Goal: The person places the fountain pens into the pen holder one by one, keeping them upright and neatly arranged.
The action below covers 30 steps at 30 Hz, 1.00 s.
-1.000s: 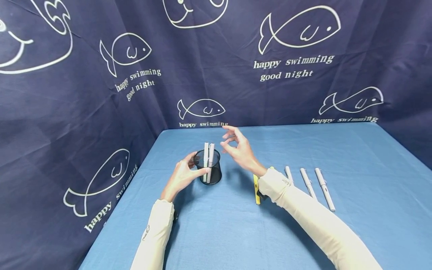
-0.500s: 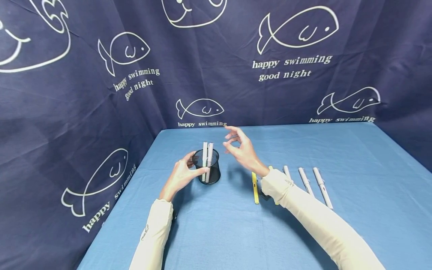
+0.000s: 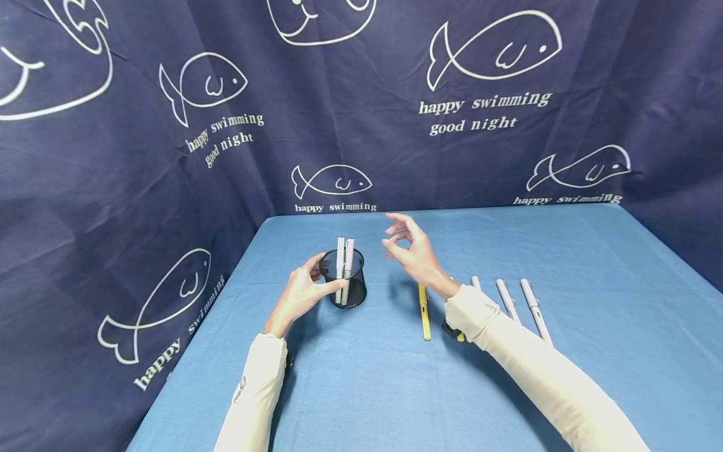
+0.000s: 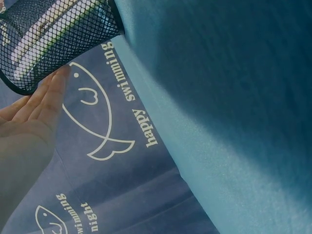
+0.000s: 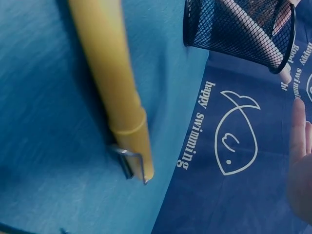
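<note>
A black mesh pen holder (image 3: 357, 290) stands upright on the blue cloth, with two pale pens (image 3: 340, 254) leaning inside it. My left hand (image 3: 295, 296) grips it from the left, thumb across the near side and fingers around the far side. In the left wrist view, the fingers (image 4: 51, 100) lie along the mesh wall. My right hand (image 3: 419, 256) hovers to the right of the holder, fingers loosely bent and nothing between them. A yellow pen (image 3: 425, 317) with a metal clip lies below the right wrist, large in the right wrist view.
A second yellow pen (image 3: 460, 337) is mostly hidden by the right cuff. Farther right lie three pale pens, the outermost (image 3: 533, 307) partly covered by the sleeve. A dark blue curtain (image 3: 350, 113) with white fish prints rises behind and left of the table.
My right hand has drifted slightly right, away from the holder. The left hand keeps its grip on the pen holder, and the whole view has shifted a little.
</note>
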Each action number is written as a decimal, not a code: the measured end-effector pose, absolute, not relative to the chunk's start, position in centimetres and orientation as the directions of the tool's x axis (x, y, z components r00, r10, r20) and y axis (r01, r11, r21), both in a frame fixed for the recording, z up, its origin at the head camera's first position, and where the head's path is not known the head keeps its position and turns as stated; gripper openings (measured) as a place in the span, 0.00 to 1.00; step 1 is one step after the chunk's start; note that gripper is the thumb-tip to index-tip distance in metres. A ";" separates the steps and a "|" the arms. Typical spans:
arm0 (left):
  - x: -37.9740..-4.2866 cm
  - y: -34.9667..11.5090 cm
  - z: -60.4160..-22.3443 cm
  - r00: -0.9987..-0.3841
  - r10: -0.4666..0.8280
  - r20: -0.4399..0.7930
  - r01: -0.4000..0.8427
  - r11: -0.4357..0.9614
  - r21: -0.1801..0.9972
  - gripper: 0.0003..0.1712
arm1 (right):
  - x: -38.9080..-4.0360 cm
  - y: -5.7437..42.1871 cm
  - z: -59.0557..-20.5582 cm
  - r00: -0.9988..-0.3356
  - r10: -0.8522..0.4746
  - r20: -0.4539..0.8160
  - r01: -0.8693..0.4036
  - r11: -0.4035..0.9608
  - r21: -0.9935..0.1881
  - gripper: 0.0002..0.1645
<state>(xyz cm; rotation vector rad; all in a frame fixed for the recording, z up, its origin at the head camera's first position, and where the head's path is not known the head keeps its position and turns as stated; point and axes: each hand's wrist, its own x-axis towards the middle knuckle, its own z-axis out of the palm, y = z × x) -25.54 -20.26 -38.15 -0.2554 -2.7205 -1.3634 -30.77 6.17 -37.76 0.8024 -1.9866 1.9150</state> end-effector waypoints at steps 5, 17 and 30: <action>-25.6 -20.4 -38.3 -0.982 0.112 0.155 0.191 0.587 0.786 0.54 | -30.7 6.8 -38.0 -0.820 -0.203 0.535 -0.543 -0.020 -0.840 0.30; -25.8 -20.5 -38.5 -0.982 0.110 0.154 0.189 0.586 0.788 0.54 | -30.6 8.2 -38.6 -0.829 -0.192 0.525 -0.530 -0.029 -0.848 0.30; -25.8 -20.5 -38.5 -0.981 0.105 0.165 0.195 0.596 0.779 0.53 | -30.3 9.1 -38.9 -0.826 -0.196 0.529 -0.539 -0.006 -0.842 0.31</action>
